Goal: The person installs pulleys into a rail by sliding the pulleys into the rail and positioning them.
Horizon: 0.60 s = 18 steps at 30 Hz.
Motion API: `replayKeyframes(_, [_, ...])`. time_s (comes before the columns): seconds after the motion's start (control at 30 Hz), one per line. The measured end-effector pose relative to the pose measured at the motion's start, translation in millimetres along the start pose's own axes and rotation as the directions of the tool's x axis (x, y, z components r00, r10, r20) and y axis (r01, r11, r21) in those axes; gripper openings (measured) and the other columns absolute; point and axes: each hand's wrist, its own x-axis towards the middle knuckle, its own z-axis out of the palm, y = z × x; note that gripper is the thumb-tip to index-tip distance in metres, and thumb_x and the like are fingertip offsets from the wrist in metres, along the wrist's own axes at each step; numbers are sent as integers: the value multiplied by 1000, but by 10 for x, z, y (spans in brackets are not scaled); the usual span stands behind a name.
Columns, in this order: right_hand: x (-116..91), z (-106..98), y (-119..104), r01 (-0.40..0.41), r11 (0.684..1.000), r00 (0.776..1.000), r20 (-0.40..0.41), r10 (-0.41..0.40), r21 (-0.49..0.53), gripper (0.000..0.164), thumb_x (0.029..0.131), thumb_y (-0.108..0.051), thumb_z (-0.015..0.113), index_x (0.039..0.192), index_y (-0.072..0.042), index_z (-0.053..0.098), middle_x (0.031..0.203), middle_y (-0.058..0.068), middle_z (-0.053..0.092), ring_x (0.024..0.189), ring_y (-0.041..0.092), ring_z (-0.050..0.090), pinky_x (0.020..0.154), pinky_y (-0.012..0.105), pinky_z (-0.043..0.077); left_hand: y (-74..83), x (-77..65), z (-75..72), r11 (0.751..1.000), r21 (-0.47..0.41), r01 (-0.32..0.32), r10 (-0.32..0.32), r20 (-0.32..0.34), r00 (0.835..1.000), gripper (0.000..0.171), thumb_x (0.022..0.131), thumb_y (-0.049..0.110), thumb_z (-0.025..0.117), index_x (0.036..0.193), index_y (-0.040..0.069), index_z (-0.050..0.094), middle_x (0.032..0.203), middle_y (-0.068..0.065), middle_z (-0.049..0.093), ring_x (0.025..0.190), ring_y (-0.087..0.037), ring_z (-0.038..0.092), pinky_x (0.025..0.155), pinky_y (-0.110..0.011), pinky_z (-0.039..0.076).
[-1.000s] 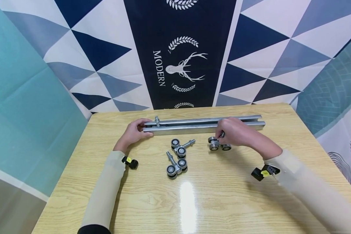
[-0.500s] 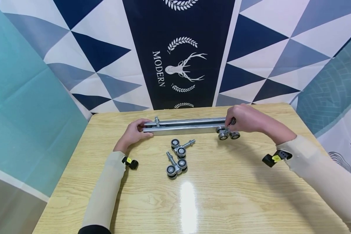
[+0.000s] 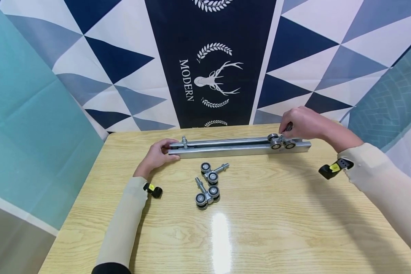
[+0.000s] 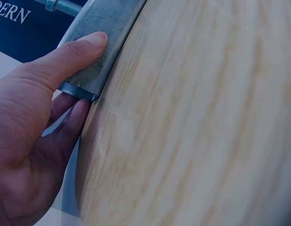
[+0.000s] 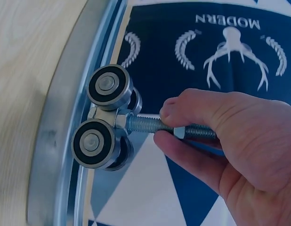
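A long metal channel track [image 3: 226, 151] with a slot along its top lies near the table's back edge. My left hand [image 3: 156, 155] grips its left end; the left wrist view shows the thumb flat on the track's side [image 4: 96, 56] and fingers round the end. Just inside that end, a bolt [image 3: 184, 142] stands up through the slot. My right hand [image 3: 306, 123] pinches the threaded bolt [image 5: 148, 125] of a four-wheeled roller trolley [image 5: 105, 115] between thumb and fingers. Its wheels overlap the track's right part in the head view.
Two more roller trolleys, an upper one [image 3: 210, 173] and a lower one [image 3: 207, 196], lie on the wooden table [image 3: 267, 228] in front of the track. Behind the table hangs a patterned cloth [image 3: 123, 76].
My right hand has lifted the roller trolley from the table in front of the track and carried it back and right, over the track's right part. My left hand has stayed in place.
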Motion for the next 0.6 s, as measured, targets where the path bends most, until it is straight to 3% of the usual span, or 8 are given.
replayKeyframes(0.6, [-109,-185,472,-106,993,993,38,108,-47,11,79,-3,77,85,-11,81,89,6,76,75,16,69,68,39,59,9,0,-5,1000,-8,-10,10,2,1000,62,74,29,89,130,20,64,119,-10,64,96,-25,58,84,-38,49])
